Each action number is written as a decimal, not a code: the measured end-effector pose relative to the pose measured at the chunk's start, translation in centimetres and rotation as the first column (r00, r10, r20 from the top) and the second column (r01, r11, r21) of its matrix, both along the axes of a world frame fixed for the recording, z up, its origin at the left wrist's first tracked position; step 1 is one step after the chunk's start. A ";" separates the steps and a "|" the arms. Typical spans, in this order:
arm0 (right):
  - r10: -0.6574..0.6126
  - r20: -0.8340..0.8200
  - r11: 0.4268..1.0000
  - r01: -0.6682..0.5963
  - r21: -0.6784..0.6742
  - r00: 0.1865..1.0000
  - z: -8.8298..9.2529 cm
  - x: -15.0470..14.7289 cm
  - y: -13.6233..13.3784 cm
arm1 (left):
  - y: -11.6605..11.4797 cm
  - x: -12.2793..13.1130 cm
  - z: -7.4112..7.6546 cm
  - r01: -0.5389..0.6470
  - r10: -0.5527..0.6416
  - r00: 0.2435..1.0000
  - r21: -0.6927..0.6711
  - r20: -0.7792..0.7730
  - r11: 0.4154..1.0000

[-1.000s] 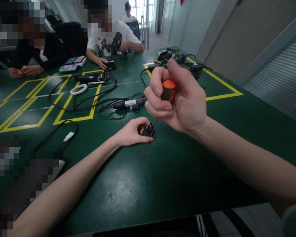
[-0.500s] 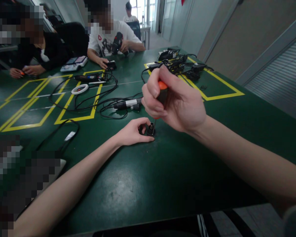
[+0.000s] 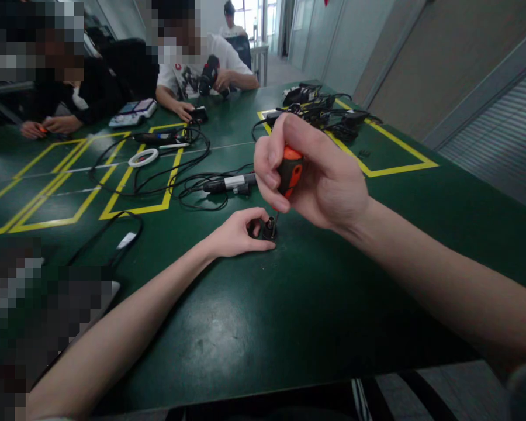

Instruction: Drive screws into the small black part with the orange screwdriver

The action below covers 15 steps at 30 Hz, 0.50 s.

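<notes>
My right hand [image 3: 322, 175] is closed around the orange and dark grey handle of a screwdriver [image 3: 291, 171]. Its thin shaft points down at a small black part with a round metal post [image 3: 270, 228] on the green table [image 3: 315, 304]. Whether the tip sits in a screw is too small to tell. My left hand [image 3: 239, 234] lies on the table with thumb and fingers curled around this part, holding it from the left side.
Just beyond my hands lies a black and white tool with a coiled cable [image 3: 228, 185]. A white ring [image 3: 143, 158] and black cables are farther left; a pile of black adapters [image 3: 319, 111] is at the back right. Two people sit across the table, one holding a power drill [image 3: 209, 76].
My right hand has turned the screwdriver handle slightly, its fingers shifting so more of the orange pattern shows. My left hand keeps its hold on the part.
</notes>
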State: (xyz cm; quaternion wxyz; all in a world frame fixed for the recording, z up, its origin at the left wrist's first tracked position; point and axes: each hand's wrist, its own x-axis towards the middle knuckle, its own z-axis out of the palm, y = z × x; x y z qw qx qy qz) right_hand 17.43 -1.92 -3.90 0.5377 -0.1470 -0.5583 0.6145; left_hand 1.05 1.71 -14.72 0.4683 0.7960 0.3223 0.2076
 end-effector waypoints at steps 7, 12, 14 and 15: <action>0.199 0.015 0.980 -0.199 0.029 0.980 0.2 0.8 0.1 | -0.1 0.1 0.0 -0.008 0.008 1.000 -0.001 0.011 1.000; 0.101 0.028 0.993 -0.102 0.061 0.995 0.1 0.2 -0.7 | -0.1 0.2 0.1 -0.011 0.010 0.999 0.004 0.031 1.000; 0.075 0.026 0.996 -0.076 0.046 0.997 0.1 0.1 -0.9 | 0.0 0.2 0.1 -0.008 0.008 1.000 0.001 0.028 1.000; 0.062 0.023 0.997 -0.062 0.040 0.998 0.0 0.1 -0.8 | 0.0 0.2 0.2 -0.004 0.004 1.000 -0.004 0.026 1.000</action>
